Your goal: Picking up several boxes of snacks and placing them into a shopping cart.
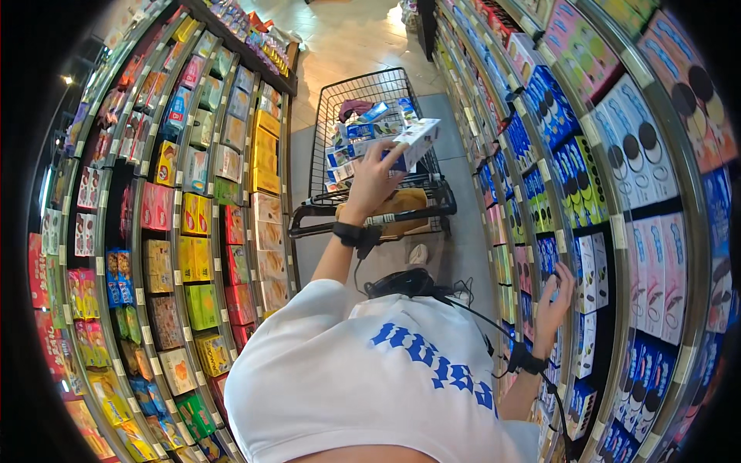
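My left hand (376, 176) grips a white cookie box (424, 139) by its near end, holding it over the shopping cart (370, 87). Inside this black wire cart lie several blue-and-white packs (363, 131) and a dark maroon item (354, 108). On the other side, my right hand (554, 301) is raised beside the right-hand shelf, fingers apart with nothing visible in them. Close to its fingertips are blue cookie boxes (547, 254) and white cookie boxes (587, 278); whether it touches any of them I cannot tell.
Packed snack shelves (179, 231) line the left side, and more cookie shelves (625, 231) rise on the right. A tan bag (414, 199) sits behind the cart handle (399, 216). Black cables (480, 312) run across my front to the wrist straps. Floor tiles (347, 35) extend ahead.
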Available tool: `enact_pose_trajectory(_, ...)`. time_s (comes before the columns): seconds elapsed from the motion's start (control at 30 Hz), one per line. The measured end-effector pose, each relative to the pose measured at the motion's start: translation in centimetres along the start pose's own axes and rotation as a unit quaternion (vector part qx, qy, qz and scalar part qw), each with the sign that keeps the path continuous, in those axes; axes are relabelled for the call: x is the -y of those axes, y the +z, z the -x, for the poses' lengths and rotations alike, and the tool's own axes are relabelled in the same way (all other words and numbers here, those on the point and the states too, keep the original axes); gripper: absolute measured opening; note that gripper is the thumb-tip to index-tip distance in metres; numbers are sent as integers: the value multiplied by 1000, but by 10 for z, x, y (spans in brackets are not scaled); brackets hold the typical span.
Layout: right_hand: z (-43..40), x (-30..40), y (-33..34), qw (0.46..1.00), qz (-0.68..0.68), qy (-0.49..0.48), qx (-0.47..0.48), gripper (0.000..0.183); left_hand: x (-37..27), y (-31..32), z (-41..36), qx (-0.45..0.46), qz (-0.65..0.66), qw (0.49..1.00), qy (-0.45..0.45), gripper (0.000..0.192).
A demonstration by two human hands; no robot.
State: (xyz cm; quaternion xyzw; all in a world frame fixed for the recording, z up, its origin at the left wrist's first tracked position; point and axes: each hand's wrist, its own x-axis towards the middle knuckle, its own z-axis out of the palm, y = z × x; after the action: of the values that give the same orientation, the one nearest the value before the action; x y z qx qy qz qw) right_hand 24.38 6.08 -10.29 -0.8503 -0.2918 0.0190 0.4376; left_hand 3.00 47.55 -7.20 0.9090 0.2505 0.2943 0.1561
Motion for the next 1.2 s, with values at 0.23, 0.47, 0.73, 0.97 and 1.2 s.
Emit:
enact_pose_trajectory(0.23, -8, -2, 1, 991, -23, -114, 66, 60, -111, -8, 37, 93, 34, 985, 145, 67)
enact_pose_trajectory(0.47, -18, 27, 7, 959, 28, -264, 103, 91, -176, -6, 47, 214, 89, 936, 265, 71)
enact_pose_trajectory(0.73, 10, 23, 0, 988, -49, -91, 118, 75, -179, 6, 32, 228, 171, 936, 205, 59)
enact_pose_trajectory(0.97, 36, -40, -18, 969, -202, 143, -16, 44, -66, 37, 17, 251, 44, 966, 38, 48)
enact_pose_trajectory(1.2, 43, -61, -48, 937, -216, 247, -119, 49, 50, 113, 68, 314, 47, 938, 138, 55)
